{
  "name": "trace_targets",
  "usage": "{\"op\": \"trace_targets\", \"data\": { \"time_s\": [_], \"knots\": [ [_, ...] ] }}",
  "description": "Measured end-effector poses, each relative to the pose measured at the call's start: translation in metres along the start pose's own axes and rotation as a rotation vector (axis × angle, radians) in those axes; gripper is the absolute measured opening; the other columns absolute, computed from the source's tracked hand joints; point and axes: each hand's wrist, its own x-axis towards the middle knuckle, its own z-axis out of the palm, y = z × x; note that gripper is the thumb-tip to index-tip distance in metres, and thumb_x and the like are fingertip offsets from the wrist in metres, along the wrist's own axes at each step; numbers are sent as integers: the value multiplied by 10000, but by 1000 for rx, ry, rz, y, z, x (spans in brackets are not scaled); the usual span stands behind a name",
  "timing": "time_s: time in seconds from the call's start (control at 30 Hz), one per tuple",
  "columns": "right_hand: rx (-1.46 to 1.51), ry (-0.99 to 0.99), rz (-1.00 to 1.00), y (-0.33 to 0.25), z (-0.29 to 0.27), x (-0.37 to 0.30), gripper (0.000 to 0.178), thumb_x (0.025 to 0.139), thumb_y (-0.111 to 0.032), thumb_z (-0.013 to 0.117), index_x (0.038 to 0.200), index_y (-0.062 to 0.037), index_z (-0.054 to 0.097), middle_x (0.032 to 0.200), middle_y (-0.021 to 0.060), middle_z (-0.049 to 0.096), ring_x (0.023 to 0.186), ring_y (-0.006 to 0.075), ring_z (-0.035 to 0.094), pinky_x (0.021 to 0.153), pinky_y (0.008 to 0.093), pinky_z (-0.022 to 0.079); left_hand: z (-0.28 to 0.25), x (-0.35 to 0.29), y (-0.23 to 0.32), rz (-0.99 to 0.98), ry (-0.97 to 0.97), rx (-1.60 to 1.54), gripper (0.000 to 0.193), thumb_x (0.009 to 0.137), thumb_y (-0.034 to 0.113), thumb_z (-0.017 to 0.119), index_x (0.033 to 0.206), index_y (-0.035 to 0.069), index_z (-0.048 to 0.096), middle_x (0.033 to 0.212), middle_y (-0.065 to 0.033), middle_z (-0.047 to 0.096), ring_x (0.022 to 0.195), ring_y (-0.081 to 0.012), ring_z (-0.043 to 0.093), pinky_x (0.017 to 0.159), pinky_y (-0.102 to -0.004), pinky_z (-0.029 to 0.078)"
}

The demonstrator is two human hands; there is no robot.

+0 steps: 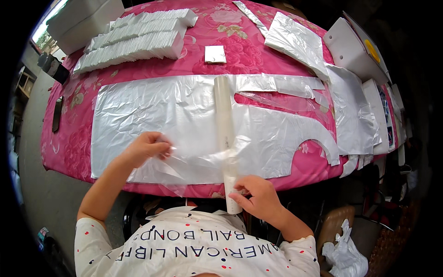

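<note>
A stack of flat silvery-white plastic sheets lies on the table, its right part cut to a curved outline. Across it runs a long pale tube, its near end jutting past the table edge. My left hand, left of the tube, is closed in a pinch on thin clear plastic film. The film is creased and spreads toward the tube. At the tube's near end is my right hand, fingers curled and the thumb and forefinger tips against the tube; slight blur hides what they pinch.
A pink flowered cloth covers the table. Rows of folded white packets stand at the far left, with one small packet in the middle. More plastic sheets and a white box are right. A phone lies left.
</note>
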Motion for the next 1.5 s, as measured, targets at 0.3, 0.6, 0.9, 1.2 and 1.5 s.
{"op": "trace_targets", "data": {
  "time_s": [0.3, 0.6, 0.9, 1.2, 1.5],
  "knots": [
    [9, -163, 500, 6, 36, -20, 453, 746, -426, 657, 905, -3, 630, 818, 180, 643, 744, 327, 634, 666, 377, 493, -88, -58, 23, 363, 640, 1096, 358, 737, -3, 609, 1091, 2, 554, 1073, -117, 590, 948, -261, 577, 789, -337, 472],
    [132, -135, 544, 5, 36, -23, 424, 768, -372, 628, 947, 12, 634, 835, 203, 645, 769, 351, 633, 713, 374, 497, 98, 39, -17, 833, 197, 1062, 510, 827, 90, 525, 1290, -56, 369, 1372, -208, 345, 1264, -363, 337, 1051, -424, 283],
    [76, -320, 475, 27, 9, 10, 461, 842, -423, 594, 815, 34, 642, 660, 109, 637, 601, 161, 617, 584, 293, 490, 121, 70, -34, 789, 226, 1380, 610, 847, 229, 364, 1340, -115, 265, 1423, -261, 240, 1351, -357, 200, 1111, -426, 138],
    [531, -71, 507, 65, -27, 183, 567, 855, -503, 537, 808, 54, 629, 730, 99, 643, 624, 175, 625, 583, 281, 507, 121, 68, -30, 778, 235, 1379, 589, 871, 239, 341, 1329, -126, 281, 1405, -291, 254, 1348, -375, 198, 1108, -440, 137],
    [1814, 563, 29, 176, -61, 238, 154, 906, -125, 514, 1002, -37, 597, 986, 67, 654, 917, 195, 627, 805, 333, 527, 121, 66, -30, 786, 234, 1387, 611, 840, 223, 368, 1333, -124, 273, 1416, -283, 238, 1355, -366, 185, 1112, -435, 129]
  ]
}}
